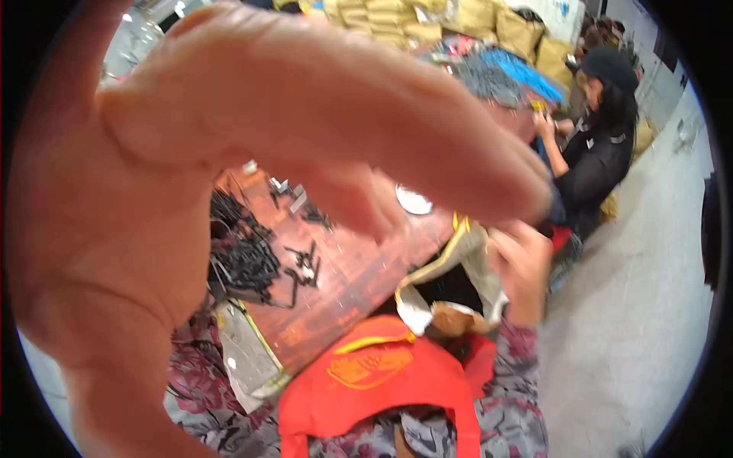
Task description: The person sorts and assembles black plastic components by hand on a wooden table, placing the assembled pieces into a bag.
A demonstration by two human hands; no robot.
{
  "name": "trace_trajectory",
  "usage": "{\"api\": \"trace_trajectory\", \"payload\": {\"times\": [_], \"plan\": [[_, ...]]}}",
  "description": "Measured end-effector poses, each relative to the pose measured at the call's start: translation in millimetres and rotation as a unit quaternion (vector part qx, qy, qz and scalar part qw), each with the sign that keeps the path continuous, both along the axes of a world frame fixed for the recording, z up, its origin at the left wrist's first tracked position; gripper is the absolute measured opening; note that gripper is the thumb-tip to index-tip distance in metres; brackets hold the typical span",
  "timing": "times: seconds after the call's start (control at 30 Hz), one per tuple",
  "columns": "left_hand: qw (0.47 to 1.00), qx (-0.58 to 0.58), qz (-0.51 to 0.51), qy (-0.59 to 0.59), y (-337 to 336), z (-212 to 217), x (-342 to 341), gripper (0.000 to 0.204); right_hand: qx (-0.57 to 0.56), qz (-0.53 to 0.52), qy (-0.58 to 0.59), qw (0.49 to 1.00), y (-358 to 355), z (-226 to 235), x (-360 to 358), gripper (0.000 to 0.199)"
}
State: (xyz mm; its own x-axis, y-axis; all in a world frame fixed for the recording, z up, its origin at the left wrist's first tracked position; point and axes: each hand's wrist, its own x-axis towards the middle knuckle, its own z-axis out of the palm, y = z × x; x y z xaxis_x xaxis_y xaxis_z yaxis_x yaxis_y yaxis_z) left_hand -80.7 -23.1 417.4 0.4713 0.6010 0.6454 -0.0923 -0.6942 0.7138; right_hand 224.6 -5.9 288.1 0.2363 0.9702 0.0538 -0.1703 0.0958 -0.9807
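My left hand (305, 107) is raised very close to the camera and covers much of the view. Its fingers stretch to the right, slightly bent, with nothing visible in them. Beyond it, my right hand (523, 263) has bent fingers at the rim of an open beige bag (481, 256) at the table's edge; the grip is partly blurred. A brown piece (454, 317) shows in the bag's dark mouth. Several thin black parts (248, 256) lie heaped on the reddish table (343, 267), partly hidden by my left hand. A round white item (414, 198) lies near its fingers.
A red apron (366, 374) with a yellow-edged pocket covers my lap. A grey-white sack (248, 355) hangs by the near table edge. At the right, a person in black (603, 145) works at the table, near a blue sheet (519, 72). Stacked tan sacks (397, 19) stand behind.
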Motion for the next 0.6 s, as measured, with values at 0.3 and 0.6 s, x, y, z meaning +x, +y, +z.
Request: {"api": "trace_trajectory", "payload": {"times": [0.3,0.6], "plan": [[0.977,-0.211,-0.004,-0.020,106.8,-61.8,57.5,0.055,-0.431,0.035,-0.113,0.895,50.5,-304.5,33.4,0.030],[0.889,-0.401,0.054,0.213,27.9,-403.0,104.2,0.051,-0.377,0.039,-0.031,0.925,80.7,-360.8,13.2,0.016]]}}
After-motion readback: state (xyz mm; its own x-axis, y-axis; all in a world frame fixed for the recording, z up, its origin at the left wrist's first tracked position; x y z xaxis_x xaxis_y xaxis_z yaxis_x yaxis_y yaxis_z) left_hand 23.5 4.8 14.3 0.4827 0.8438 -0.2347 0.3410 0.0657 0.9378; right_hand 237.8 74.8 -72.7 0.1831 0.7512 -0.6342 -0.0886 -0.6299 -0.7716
